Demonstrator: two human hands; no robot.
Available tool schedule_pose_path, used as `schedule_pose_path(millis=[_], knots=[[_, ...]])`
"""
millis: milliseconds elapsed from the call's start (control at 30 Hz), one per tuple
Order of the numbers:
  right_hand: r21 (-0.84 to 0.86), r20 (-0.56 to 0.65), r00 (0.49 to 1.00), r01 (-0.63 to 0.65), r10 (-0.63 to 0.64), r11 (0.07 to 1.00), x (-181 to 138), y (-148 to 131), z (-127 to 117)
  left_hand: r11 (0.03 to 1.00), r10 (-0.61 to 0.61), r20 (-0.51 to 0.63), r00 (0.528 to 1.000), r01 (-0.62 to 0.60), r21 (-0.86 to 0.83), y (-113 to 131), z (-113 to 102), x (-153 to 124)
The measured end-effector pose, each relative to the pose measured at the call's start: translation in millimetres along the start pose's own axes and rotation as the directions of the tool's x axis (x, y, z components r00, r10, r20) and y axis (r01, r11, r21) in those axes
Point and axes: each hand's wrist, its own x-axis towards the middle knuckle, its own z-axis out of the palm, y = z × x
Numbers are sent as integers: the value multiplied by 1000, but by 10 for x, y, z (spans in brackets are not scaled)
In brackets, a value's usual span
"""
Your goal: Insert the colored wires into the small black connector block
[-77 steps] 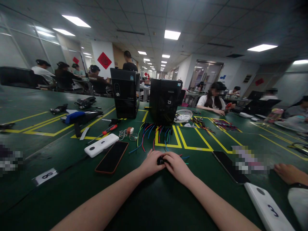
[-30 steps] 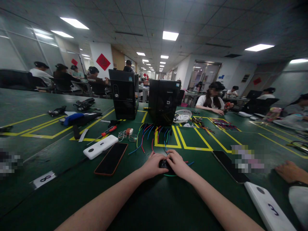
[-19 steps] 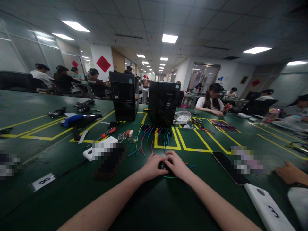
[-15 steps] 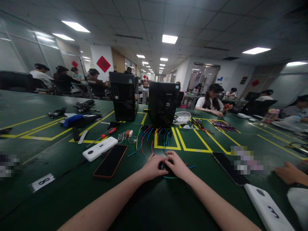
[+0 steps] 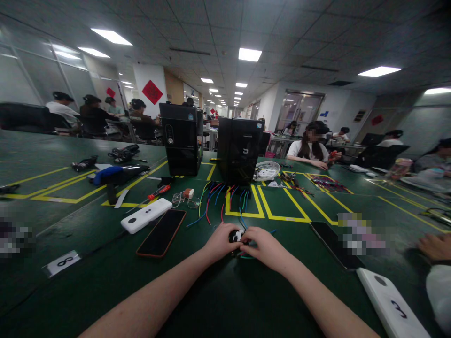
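A small black-and-white part (image 5: pixel 237 235) sits between my two hands, low over the green table (image 5: pixel 197 291); its exact kind is too small to make out. My left hand (image 5: pixel 221 241) is closed around its left side. From the right, my right hand (image 5: pixel 260 244) pinches at it with bent fingers. Coloured wire ends, green and blue, stick out beneath and beside my right hand. Just beyond my hands lie several loose blue, red and green wires (image 5: pixel 211 206), reaching back to the foot of a black computer case (image 5: pixel 237 150).
A second black case (image 5: pixel 181 141) stands left of the first. Nearby lie a phone (image 5: pixel 162 234), a white power bank (image 5: pixel 147 216), glasses (image 5: pixel 183 201) and a red-handled screwdriver (image 5: pixel 159 191). Right are another phone (image 5: pixel 336 245), a power bank (image 5: pixel 391 303) and a co-worker's hand (image 5: pixel 435 246).
The part between my hands has turned, so its white side now shows. My right hand has shifted slightly right and down. The co-worker's hand at the right edge has moved outward.
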Motion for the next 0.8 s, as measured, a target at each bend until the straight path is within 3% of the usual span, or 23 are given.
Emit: schedule_pose_path(millis=[100,267,367,500,667,733,800], knots=[[-134,-113,992,-77,62,988,34,121,20,1000,-14,3,1000,14,3,9,-10,-2],[-388,-17,1000,-13,7,921,92,258,104,1000,-28,20,999,28,14,-1,-6,1],[-467,-40,999,-5,-15,884,111,273,211,1000,-22,36,999,21,15,-16,-5,4],[-384,-110,994,-61,20,921,118,276,262,999,-38,55,998,37,25,-21,-15,5],[-142,-311,947,-132,82,981,80,194,39,999,-31,32,999,30,18,-32,-16,-10],[-80,-270,961,-78,53,994,44,117,-42,1000,-13,15,1000,12,19,-45,-12,-17],[-40,-138,990,-14,9,999,5,26,-68,1000,3,0,1000,-3,23,-58,-4,-18]])
